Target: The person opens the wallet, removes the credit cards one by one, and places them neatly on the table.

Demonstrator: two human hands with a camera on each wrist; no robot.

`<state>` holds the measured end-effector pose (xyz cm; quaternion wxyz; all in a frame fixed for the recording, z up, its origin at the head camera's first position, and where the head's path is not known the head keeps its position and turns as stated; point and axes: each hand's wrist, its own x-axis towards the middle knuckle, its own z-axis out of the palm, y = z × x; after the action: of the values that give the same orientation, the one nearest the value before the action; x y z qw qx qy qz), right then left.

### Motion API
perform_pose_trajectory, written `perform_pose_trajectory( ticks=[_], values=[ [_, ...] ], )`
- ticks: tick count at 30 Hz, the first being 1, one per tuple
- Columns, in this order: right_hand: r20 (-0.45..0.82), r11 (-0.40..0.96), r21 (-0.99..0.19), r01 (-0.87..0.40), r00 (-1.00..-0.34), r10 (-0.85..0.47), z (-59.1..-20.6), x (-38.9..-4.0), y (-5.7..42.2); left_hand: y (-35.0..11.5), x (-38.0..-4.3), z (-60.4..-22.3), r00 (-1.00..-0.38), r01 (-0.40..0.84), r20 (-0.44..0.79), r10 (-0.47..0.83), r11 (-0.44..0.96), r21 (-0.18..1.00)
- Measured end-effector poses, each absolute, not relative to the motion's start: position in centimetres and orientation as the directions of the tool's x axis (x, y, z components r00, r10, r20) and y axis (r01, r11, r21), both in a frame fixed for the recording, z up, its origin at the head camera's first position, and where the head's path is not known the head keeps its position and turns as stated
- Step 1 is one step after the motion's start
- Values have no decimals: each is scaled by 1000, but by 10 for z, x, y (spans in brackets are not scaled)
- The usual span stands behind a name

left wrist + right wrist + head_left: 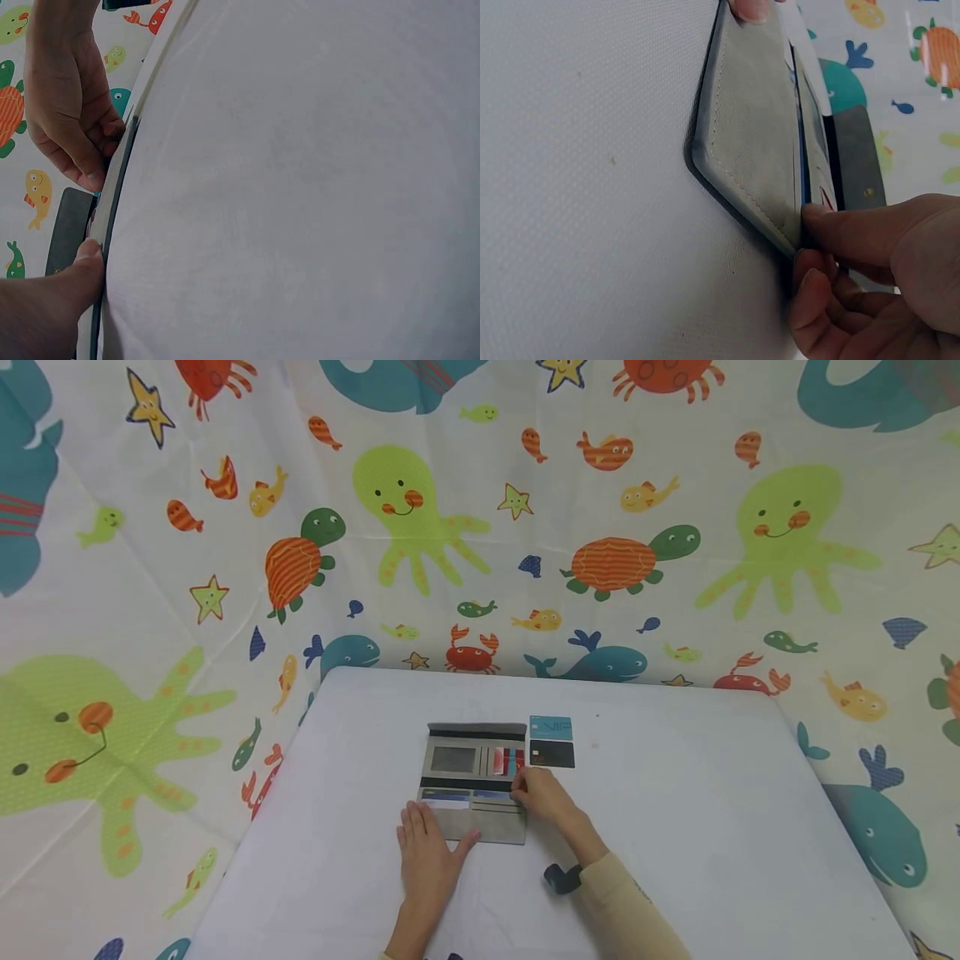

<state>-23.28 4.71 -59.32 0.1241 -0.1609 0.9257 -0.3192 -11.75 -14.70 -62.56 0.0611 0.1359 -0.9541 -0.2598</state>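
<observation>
A grey wallet (498, 828) lies unfolded on the white table, with cards in its inner slots. My left hand (429, 858) rests at its lower left corner, fingers extended, thumb (88, 259) on the near edge. At the right side, my right hand (549, 797) pinches the right end of a blue bank card (489, 795) sitting in a slot; the fingertips partly cover that end. A blue and white card (446, 797) occupies the slot to its left. Higher up, red cards (508, 761) sit beside a dark clear window (453, 760).
A blue VIP card (551, 727) and a black card (552, 754) lie just right of the wallet's upper part. A dark wrist camera (562, 878) sits by my right sleeve. Behind the white table (675, 827) hangs a cloth (480, 468) printed with sea animals.
</observation>
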Motion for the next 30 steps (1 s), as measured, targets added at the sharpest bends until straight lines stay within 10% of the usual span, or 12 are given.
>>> perform_pose_trajectory(
  ticks=[30],
  values=[
    [-72, 739, -632, -231, -933, -353, -601, -231, 45, -147, -119, -627, -957, -218, 51, -286, 824, 523]
  ],
)
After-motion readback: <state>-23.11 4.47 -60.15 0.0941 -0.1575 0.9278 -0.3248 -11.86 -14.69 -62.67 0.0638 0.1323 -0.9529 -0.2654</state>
